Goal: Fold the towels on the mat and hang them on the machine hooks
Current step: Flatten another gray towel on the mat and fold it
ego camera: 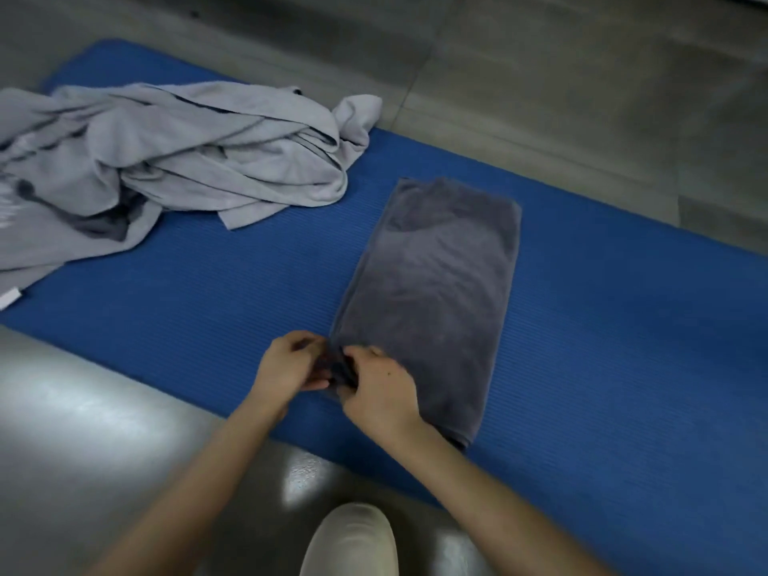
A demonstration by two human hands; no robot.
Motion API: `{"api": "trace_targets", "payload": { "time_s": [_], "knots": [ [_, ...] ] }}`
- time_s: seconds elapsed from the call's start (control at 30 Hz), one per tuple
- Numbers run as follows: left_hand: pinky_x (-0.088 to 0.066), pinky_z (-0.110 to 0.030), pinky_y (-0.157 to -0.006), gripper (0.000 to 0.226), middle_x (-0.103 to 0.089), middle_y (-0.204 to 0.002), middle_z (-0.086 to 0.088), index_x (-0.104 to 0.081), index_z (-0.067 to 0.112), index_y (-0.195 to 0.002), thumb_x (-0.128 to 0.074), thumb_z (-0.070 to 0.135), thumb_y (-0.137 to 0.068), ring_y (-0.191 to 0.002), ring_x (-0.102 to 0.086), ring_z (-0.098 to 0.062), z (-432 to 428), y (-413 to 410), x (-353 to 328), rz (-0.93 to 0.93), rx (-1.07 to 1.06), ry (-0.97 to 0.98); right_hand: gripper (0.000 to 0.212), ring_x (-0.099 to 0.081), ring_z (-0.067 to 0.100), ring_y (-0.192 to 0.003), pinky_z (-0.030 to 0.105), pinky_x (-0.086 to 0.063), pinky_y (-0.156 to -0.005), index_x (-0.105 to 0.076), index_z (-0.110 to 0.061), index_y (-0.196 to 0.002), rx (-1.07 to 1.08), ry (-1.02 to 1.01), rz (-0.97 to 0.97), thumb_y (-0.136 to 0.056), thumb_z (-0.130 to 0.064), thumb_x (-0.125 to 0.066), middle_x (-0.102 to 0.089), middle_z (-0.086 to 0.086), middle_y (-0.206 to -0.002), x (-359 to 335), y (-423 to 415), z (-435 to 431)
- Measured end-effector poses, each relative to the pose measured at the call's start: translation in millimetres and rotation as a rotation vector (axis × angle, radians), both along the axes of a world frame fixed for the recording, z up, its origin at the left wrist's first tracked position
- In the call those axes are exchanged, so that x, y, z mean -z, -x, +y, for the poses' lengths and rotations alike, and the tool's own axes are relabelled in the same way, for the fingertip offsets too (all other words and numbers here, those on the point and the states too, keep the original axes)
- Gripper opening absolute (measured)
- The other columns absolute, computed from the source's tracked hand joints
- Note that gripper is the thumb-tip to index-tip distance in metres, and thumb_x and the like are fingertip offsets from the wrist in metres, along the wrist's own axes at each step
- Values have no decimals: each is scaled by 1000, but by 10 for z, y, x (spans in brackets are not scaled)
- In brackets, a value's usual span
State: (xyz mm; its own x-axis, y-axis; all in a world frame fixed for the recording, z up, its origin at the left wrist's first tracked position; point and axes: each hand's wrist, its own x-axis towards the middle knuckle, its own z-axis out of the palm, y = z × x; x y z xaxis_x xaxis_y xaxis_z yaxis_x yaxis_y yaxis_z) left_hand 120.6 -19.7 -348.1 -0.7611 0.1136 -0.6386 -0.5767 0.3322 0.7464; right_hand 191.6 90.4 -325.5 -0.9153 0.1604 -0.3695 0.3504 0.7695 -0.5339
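1. Pinching the near-left corner of the dark grey towel [432,284] with both left hand [291,363] and right hand [380,388], curled onto the cloth edge and almost touching each other.
2. Lying flat as a long folded strip on the blue mat [208,305], right of centre, near end close to the mat's near edge, well apart from the crumpled light grey towels [166,160] at far left.
3. Likely risk: lifting by that 1 corner alone and letting the layers slide apart, undoing the fold through a grip on only part of the stack.
4. Could also drag the strip askew across the ribbed mat, or off the near edge onto the floor [582,97], by pulling toward the body.
5. Could leave uneven edges at the next fold, given soft cloth and 2 hands bunched at 1 spot.
6. Hidden under the fingers: the corner itself. Cannot tell how many layers held, nor whether feeling for a loop or tag.
7. Cut off at the left border: the light grey towels, so no reliable count; only a white tag [10,299] showing at that edge.
8. Nowhere in view: the machine hooks. Soft blur throughout; at the bottom, just a pale shoe [353,542].
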Motion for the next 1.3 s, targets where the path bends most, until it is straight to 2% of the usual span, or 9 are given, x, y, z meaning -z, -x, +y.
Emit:
{"api": "trace_targets", "payload": {
  "time_s": [0.07, 0.3, 0.4, 0.57, 0.77, 0.93, 1.03, 1.17, 1.3],
  "knots": [
    [-57, -24, -52, 12, -63, -88, -12, -61, 9, -94, -50, 11, -94, -71, -63, -20, 26, 0, 57, 15, 67, 81, 38, -53, 20, -114, 29, -40, -93, -52, -19, -126, -41, 9, -95, -90, -30, -56, -56, 4, -125, 88, 0, 47],
    [-57, -38, -69, 14, -58, -77, 7, -58, 18, -87, -66, 29, -84, -69, -62, -17, 73, 115, 161, 166, 174, 340, 27, -61, 18, -103, 28, -45, -86, -62, -16, -116, 249, -70, 83, -91, -24, -54, -66, 2, -111, 70, 436, 795],
    [-50, -32, -72, 16, -58, -79, 10, -60, 20, -86, -69, 33, -81, -77, -58, -14, 98, 154, 160, 190, 234, 393, 27, -62, 20, -103, 26, -44, -83, -63, -12, -116, 340, -75, 161, -93, -23, -54, -67, 3, -111, 139, 793, 1055],
    [-44, -23, -61, 10, -61, -76, 6, -63, 19, -80, -69, 26, -81, -73, -57, -9, 95, 166, 207, 187, 287, 370, 28, -62, 25, -95, 35, -49, -75, -61, -9, -105, 387, -183, 262, -94, -33, -50, -66, 8, -102, 352, 1433, 1280],
    [-43, -21, -63, 12, -62, -74, 8, -61, 21, -72, -69, 26, -81, -72, -56, -5, 40, 164, 223, 193, 380, 363, 53, -54, 30, -107, 35, -43, -77, -56, -7, -112, 341, -471, 236, -90, -55, -48, -62, 11, -112, 335, 2204, 1320],
    [-39, -18, -61, 12, -59, -74, 10, -60, 22, -73, -69, 26, -80, -72, -54, -4, 28, 210, 229, 167, 396, 353, 7, -58, 28, -98, 33, -41, -73, -54, -8, -81, 290, -547, 92, -86, -12, -51, -62, 10, -99, 364, 2476, 1357],
    [-37, -16, -60, 12, -59, -74, 10, -61, 21, -74, -70, 25, -80, -71, -54, -3, 3, 219, 220, 164, 422, 344, 28, -59, 26, -92, 31, -37, -65, -35, -13, -61, 399, -545, 201, -86, -9, -47, -52, 2, -78, 298, 2511, 1409],
    [-42, -17, -61, 14, -61, -77, 11, -57, 25, -76, -70, 29, -80, -73, -57, -4, -73, 170, 225, 204, 464, 455, 17, -63, 23, -87, 30, -39, -62, -63, -10, -83, 263, -380, 202, -90, -20, -51, -63, 5, -85, 407, 2511, 1391],
    [-40, -20, -65, 24, -57, -90, 11, -52, 26, -94, -69, 35, -80, -82, -54, -7, -94, 74, 213, 257, 481, 524, 23, -62, 22, -89, 33, -48, -82, -67, -17, -97, 234, -237, 318, -90, -31, -50, -69, 5, -90, 408, 2167, 1532]
  ]
}}
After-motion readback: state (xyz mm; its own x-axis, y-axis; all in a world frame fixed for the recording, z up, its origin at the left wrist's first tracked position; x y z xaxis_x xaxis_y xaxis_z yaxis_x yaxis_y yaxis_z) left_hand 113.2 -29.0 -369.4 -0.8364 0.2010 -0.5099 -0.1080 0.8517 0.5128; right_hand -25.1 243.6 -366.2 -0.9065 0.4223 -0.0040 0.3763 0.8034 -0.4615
